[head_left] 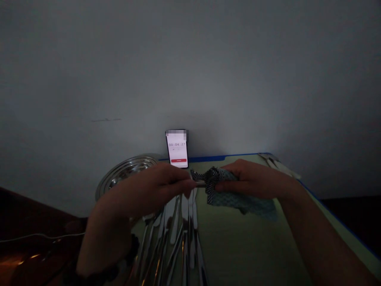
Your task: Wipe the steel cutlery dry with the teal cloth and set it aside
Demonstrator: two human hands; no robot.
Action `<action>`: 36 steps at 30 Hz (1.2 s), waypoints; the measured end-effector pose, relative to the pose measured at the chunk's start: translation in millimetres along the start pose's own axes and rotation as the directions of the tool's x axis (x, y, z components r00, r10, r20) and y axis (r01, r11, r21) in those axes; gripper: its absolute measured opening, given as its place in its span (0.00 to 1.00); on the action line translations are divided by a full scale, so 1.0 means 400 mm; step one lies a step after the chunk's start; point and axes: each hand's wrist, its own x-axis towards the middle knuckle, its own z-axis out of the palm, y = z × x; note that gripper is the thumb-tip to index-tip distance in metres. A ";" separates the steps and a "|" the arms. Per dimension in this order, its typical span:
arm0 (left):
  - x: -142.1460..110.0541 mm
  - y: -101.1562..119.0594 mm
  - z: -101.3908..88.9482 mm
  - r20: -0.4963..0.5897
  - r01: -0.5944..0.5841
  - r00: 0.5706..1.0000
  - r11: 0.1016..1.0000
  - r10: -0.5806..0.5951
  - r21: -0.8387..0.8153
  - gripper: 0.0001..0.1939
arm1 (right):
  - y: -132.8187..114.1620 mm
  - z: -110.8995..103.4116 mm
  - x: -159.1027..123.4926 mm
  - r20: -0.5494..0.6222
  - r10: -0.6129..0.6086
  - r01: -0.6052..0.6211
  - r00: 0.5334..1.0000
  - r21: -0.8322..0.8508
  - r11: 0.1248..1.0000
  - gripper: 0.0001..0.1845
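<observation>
Above the table, my left hand (169, 180) is closed in a pinch on one end of a thin piece of cutlery (201, 184); its kind is hidden by the fingers and cloth. My right hand (253, 178) grips a pale blue-green cloth (238, 200) with a dark checked part, bunched around the cutlery's other end. Below and between the hands, several table knives (185, 222) lie in a loose pile, pointing away from me. The left forearm covers part of a round shiny metal bowl (126, 165).
A phone (177, 149) showing a running timer leans upright against the grey wall (190, 71). More cutlery (278, 163) lies at the table's far right corner. Blue edging runs along the greenish table (247, 246). A white cable (41, 235) crosses a dark brown surface at left.
</observation>
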 end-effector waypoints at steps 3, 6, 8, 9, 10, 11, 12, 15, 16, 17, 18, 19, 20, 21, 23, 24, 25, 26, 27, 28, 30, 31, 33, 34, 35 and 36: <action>-0.007 -0.011 -0.007 -0.009 0.037 0.999 0.999 -0.037 -0.040 0.18 | 0.006 -0.018 -0.018 -0.070 0.077 -0.077 0.995 0.004 0.997 0.14; -0.012 -0.027 -0.008 -0.008 0.051 0.999 0.998 -0.052 -0.043 0.18 | 0.005 -0.028 -0.026 -0.141 0.111 -0.116 0.984 -0.026 0.993 0.12; -0.015 -0.037 -0.008 -0.022 0.066 0.998 0.997 -0.066 -0.037 0.18 | 0.002 -0.030 -0.024 -0.203 0.082 -0.095 0.976 -0.053 0.994 0.11; -0.017 -0.041 -0.009 -0.039 0.076 0.996 0.996 -0.077 -0.040 0.18 | 0.001 -0.029 -0.021 -0.250 0.067 -0.088 0.966 -0.074 0.993 0.11; -0.019 -0.043 -0.010 -0.062 0.089 0.994 0.995 -0.092 -0.046 0.18 | -0.001 -0.027 -0.016 -0.316 0.057 -0.093 0.947 -0.097 0.991 0.11; -0.021 -0.043 -0.012 -0.086 0.105 0.990 0.993 -0.110 -0.058 0.18 | -0.003 -0.022 -0.009 -0.400 0.052 -0.108 0.915 -0.117 0.987 0.12; -0.022 -0.041 -0.015 -0.107 0.121 0.986 0.990 -0.129 -0.078 0.18 | -0.005 -0.016 -0.001 -0.493 0.055 -0.129 0.868 -0.118 0.985 0.13; -0.020 -0.023 -0.020 -0.175 0.167 0.966 0.976 -0.191 -0.141 0.19 | -0.002 0.017 0.035 -0.751 0.105 -0.130 0.652 0.026 0.991 0.15; -0.016 -0.014 -0.020 -0.205 0.179 0.957 0.972 -0.207 -0.149 0.20 | 0.001 0.030 0.050 -0.805 0.137 -0.080 0.577 0.111 0.991 0.15; -0.010 -0.003 -0.019 -0.238 0.188 0.947 0.972 -0.218 -0.144 0.20 | 0.004 0.043 0.064 -0.832 0.170 -0.016 0.528 0.190 0.982 0.15; -0.003 0.008 -0.016 -0.270 0.198 0.936 0.972 -0.226 -0.126 0.20 | 0.008 0.055 0.077 -0.838 0.215 0.043 0.501 0.272 0.961 0.15; 0.006 0.020 -0.011 -0.298 0.202 0.929 0.975 -0.222 -0.096 0.20 | 0.012 0.065 0.088 -0.840 0.266 0.128 0.474 0.364 0.922 0.15; 0.015 0.031 -0.006 -0.315 0.202 0.926 0.978 -0.209 -0.057 0.19 | 0.016 0.073 0.098 -0.826 0.320 0.200 0.464 0.450 0.870 0.15; 0.024 0.041 -0.001 -0.323 0.198 0.926 0.980 -0.194 -0.020 0.19 | 0.018 0.079 0.105 -0.806 0.372 0.257 0.460 0.522 0.813 0.15; 0.037 0.055 0.008 -0.330 0.180 0.931 0.983 -0.159 0.035 0.18 | 0.021 0.081 0.109 -0.769 0.438 0.332 0.466 0.611 0.719 0.15; 0.040 0.058 0.011 -0.327 0.173 0.933 0.984 -0.148 0.048 0.17 | 0.022 0.078 0.107 -0.761 0.444 0.348 0.473 0.624 0.700 0.14; 0.040 0.059 0.012 -0.323 0.169 0.936 0.984 -0.143 0.052 0.17 | 0.021 0.072 0.102 -0.764 0.430 0.355 0.481 0.619 0.701 0.14; 0.037 0.058 0.011 -0.320 0.167 0.937 0.985 -0.142 0.050 0.17 | 0.020 0.064 0.094 -0.771 0.401 0.351 0.494 0.599 0.719 0.14; 0.033 0.055 0.009 -0.318 0.165 0.937 0.985 -0.143 0.044 0.17 | 0.018 0.055 0.084 -0.778 0.363 0.332 0.512 0.569 0.752 0.13; 0.027 0.051 0.006 -0.320 0.163 0.937 0.986 -0.142 0.038 0.18 | 0.015 0.044 0.072 -0.779 0.322 0.299 0.537 0.534 0.791 0.13; 0.013 0.042 -0.001 -0.320 0.151 0.938 0.988 -0.133 0.031 0.19 | 0.009 0.023 0.046 -0.736 0.257 0.188 0.627 0.463 0.866 0.12; 0.007 0.039 -0.005 -0.312 0.144 0.942 0.989 -0.128 0.028 0.19 | 0.006 0.014 0.034 -0.693 0.233 0.133 0.682 0.431 0.893 0.12; -0.003 0.036 -0.009 -0.294 0.147 0.947 0.989 -0.133 0.028 0.19 | -0.001 0.002 0.014 -0.638 0.189 0.063 0.746 0.350 0.935 0.11; -0.006 0.036 -0.011 -0.290 0.158 0.946 0.987 -0.142 0.033 0.19 | -0.004 -0.001 0.007 -0.625 0.175 0.043 0.761 0.318 0.947 0.11; -0.008 0.038 -0.013 -0.288 0.172 0.945 0.984 -0.153 0.040 0.19 | -0.006 -0.003 0.002 -0.624 0.167 0.030 0.764 0.293 0.956 0.11; -0.010 0.041 -0.014 -0.287 0.183 0.944 0.982 -0.163 0.044 0.20 | -0.008 -0.003 -0.001 -0.625 0.165 0.022 0.763 0.280 0.960 0.11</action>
